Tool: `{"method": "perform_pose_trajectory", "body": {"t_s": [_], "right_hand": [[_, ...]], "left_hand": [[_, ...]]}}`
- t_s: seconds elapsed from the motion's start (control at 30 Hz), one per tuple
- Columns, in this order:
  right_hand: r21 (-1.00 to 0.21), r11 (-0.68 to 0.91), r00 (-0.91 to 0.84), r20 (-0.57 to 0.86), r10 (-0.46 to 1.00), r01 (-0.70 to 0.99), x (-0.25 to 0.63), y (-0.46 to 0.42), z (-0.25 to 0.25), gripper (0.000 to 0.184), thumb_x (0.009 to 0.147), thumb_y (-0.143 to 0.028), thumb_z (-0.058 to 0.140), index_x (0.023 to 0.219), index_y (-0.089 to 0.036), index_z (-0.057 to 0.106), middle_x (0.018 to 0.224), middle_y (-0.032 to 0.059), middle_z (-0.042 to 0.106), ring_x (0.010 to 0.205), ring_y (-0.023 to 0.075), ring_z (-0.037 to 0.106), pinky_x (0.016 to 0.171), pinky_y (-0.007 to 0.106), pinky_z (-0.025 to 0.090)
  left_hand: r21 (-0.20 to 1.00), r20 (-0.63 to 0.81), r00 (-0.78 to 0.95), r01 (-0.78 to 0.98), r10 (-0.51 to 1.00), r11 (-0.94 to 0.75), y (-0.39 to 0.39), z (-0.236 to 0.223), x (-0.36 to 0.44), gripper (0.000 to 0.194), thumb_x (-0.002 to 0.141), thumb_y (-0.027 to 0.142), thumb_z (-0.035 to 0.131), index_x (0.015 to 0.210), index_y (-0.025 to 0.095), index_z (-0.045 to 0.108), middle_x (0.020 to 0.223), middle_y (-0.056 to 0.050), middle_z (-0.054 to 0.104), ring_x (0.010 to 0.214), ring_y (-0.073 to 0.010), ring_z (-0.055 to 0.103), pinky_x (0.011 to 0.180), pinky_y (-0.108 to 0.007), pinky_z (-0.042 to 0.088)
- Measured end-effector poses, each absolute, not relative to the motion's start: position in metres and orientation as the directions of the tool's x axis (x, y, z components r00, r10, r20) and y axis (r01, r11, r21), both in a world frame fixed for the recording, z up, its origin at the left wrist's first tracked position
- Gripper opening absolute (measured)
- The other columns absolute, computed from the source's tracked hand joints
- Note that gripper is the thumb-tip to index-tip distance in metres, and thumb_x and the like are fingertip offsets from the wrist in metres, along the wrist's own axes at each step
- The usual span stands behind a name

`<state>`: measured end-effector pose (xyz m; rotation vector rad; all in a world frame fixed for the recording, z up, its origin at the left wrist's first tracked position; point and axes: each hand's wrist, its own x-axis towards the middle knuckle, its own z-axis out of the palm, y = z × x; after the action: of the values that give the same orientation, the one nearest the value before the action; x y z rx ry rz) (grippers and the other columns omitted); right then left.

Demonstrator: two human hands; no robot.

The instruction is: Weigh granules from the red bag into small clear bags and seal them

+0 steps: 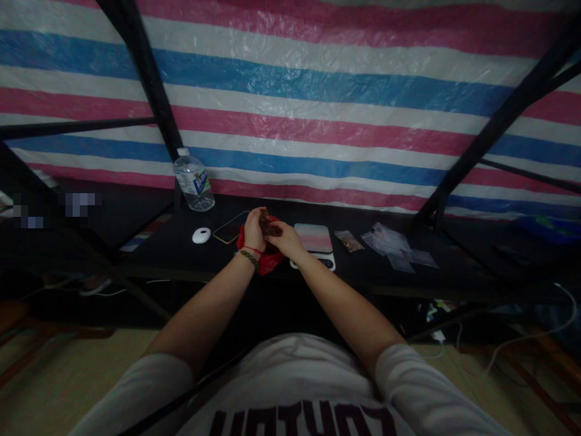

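Both my hands meet over a red plastic bag (269, 261) on the black table (181, 248). My left hand (254, 229) is closed around a dark brown lump (269, 227) held above the bag. My right hand (284, 239) pinches the same lump from the right side. A green and red bracelet circles my left wrist. What the lump is made of is too dim to tell.
A water bottle (194, 181) stands at the back left. A white oval object (201, 235) and a phone (230, 227) lie left of my hands. A small scale (314, 239), a packet of seeds (348, 241) and clear bags (397, 245) lie right.
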<state>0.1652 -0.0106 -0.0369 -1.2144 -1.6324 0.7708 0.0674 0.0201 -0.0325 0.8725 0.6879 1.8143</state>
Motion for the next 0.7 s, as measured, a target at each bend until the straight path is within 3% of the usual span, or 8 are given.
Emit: {"method": "perform_pose_trajectory", "body": {"t_s": [0.1,0.33,0.7], "right_hand": [[-0.892,0.245,-0.012,0.260,0.966,0.380,0.164,-0.009,-0.039,0.027,0.071,-0.027,0.071,0.095,-0.016,0.066,0.094,0.0059,0.071,0.087,0.0181,0.066,0.085,0.033,0.051],[-0.967,0.177,-0.013,0.178,0.984,0.183,0.161,-0.013,-0.035,0.033,0.070,-0.017,0.066,0.102,-0.016,0.060,0.096,0.0051,0.070,0.085,0.0160,0.066,0.079,0.029,0.053],[-0.943,0.163,-0.017,0.165,0.986,0.291,0.172,-0.004,-0.044,0.028,0.067,-0.015,0.068,0.095,-0.016,0.065,0.089,0.0032,0.071,0.078,0.0165,0.066,0.076,0.031,0.053]], "left_hand": [[0.778,0.247,-0.217,-0.536,0.944,-0.327,0.018,-0.035,0.070,0.017,0.076,0.034,0.060,0.084,0.019,0.064,0.072,0.000,0.058,0.064,-0.0118,0.055,0.060,-0.023,0.044],[0.842,0.298,-0.187,-0.410,0.936,-0.350,0.018,-0.036,0.071,0.016,0.080,0.030,0.057,0.085,0.019,0.066,0.076,-0.002,0.060,0.068,-0.0131,0.057,0.060,-0.022,0.045],[0.916,0.210,-0.004,-0.348,0.978,-0.199,0.014,-0.038,0.044,0.022,0.075,0.029,0.062,0.091,0.016,0.069,0.088,-0.006,0.068,0.078,-0.0162,0.063,0.072,-0.027,0.049]]}}
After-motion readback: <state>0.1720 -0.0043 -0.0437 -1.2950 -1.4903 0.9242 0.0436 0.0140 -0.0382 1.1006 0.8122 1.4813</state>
